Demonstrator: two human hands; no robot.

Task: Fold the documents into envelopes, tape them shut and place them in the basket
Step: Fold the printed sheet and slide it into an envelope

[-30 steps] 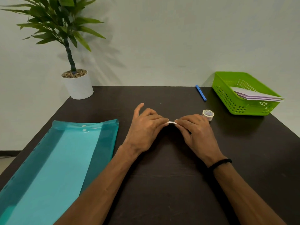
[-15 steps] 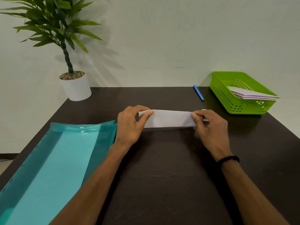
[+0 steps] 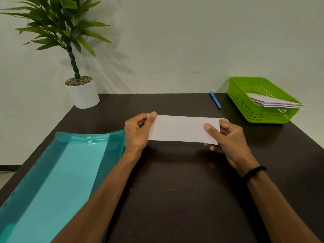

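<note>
There is one view only, from a wide-angle camera worn on the person's head. It looks forward and down over a dark table (image 3: pixel 175 190) toward a pale wall (image 3: pixel 175 41) that fills the upper third of the frame. Both forearms enter from the bottom edge, close to the lens. The table's far edge crosses mid-frame.

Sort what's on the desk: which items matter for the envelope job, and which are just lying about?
Job: folded paper held by left hand and right hand; tape roll; green basket with finished envelopes; teal folder.
Idle: blue pen; potted plant.
</note>
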